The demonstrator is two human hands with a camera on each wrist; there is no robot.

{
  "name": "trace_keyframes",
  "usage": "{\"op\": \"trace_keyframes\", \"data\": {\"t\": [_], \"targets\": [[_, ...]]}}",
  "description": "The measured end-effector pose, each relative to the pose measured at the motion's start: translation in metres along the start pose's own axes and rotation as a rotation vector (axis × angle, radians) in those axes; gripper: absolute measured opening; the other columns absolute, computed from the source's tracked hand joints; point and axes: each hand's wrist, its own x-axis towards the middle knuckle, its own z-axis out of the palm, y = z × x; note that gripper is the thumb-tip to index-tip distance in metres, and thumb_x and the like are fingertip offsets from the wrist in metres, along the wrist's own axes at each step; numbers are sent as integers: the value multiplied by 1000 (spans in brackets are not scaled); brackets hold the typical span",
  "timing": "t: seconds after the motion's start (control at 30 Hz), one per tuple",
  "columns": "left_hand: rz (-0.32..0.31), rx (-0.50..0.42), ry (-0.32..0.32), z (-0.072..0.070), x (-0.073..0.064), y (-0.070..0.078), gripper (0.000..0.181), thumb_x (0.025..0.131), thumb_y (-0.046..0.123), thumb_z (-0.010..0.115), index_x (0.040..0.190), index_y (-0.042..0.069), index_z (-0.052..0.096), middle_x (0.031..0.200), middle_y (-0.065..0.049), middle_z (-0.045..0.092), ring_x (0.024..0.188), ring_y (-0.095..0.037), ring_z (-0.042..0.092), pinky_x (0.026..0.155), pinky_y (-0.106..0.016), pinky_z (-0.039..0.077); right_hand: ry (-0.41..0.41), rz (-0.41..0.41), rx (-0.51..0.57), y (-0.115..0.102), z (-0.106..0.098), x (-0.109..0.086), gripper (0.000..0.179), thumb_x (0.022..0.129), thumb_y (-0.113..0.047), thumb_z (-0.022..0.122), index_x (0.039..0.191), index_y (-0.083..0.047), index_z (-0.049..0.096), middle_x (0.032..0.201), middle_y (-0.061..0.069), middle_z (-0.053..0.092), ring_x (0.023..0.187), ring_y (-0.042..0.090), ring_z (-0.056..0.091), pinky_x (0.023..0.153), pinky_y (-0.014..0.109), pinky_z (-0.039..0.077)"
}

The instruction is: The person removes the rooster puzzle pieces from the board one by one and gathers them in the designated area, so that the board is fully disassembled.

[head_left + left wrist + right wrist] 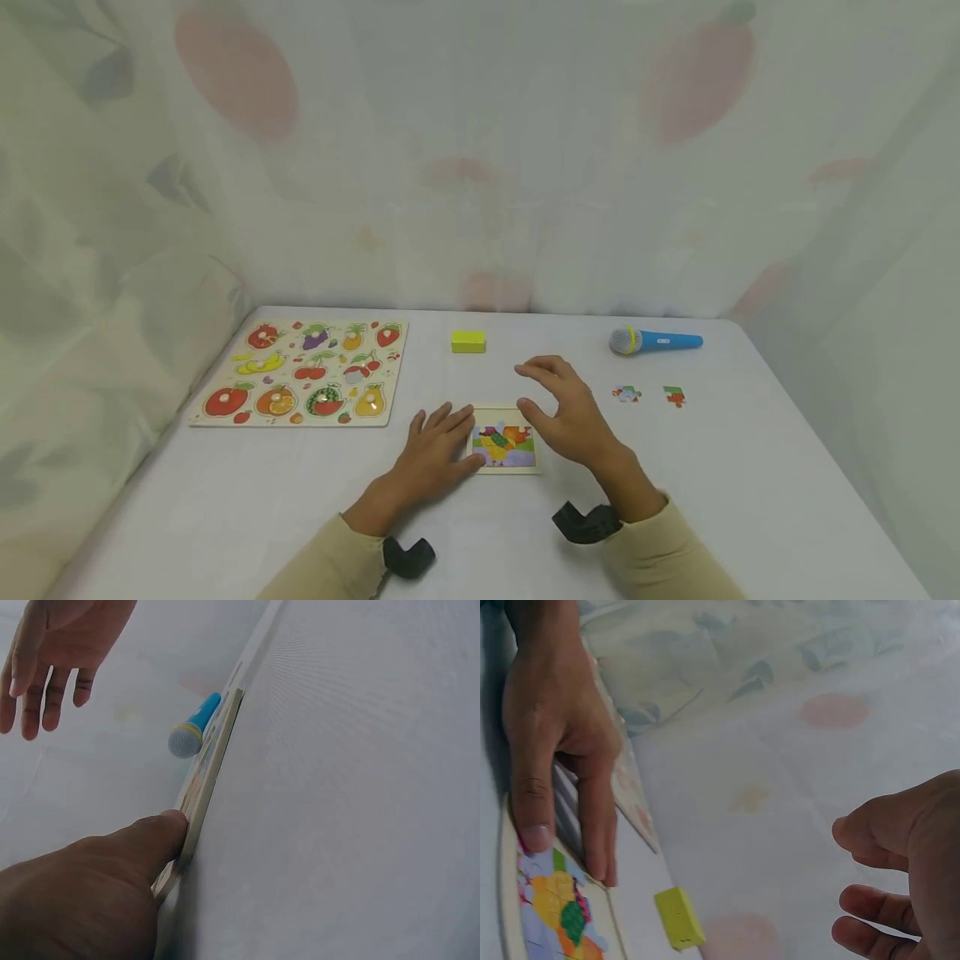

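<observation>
Blue microphone [654,342], marking [663,341] illegible; left fingers [457,419] on puzzle [505,443]

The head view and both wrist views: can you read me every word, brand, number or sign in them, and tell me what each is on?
No text can be read for certain.
Blue microphone: a small pale mark on its handle, too small to read.
Yellow block: faint dark marks, too blurred to tell whether they are letters.
Small framed puzzle and fruit board: coloured pictures, no lettering I can make out.
</observation>
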Motion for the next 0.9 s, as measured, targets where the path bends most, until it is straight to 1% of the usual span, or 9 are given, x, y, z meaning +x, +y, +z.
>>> {"op": "trace_keyframes", "data": {"t": [0.23,0.57,0.77,0.9], "targets": [[-3,-3,-8,0,1,1,69,90,55,59,144,13,48,152,2,37,141,-28,23,109,-59,7,-58,3,3,7,21,-5,43,86,-11,73,126,-6,62,121,6,54,114,21,51,94,44,44],[16,8,19,0,1,0,68,91,54,59,142,10,50,150,0,39,140,-29,26,108,-60,11,-86,-27,4,26,49,-12,39,84,-9,73,121,-3,65,115,6,55,105,20,52,88,41,46],[17,3,19,-1,1,1,69,91,54,59,141,9,50,150,-1,40,139,-30,27,108,-60,11,-125,14,9,30,60,-16,39,84,-8,72,121,-2,65,111,6,55,102,21,50,88,43,45],[15,2,16,-2,1,1,69,90,54,59,142,9,50,150,-1,40,139,-31,27,108,-60,11,-163,40,6,33,66,-18,37,84,-10,71,121,-3,66,109,5,54,98,20,48,84,40,45]]}}
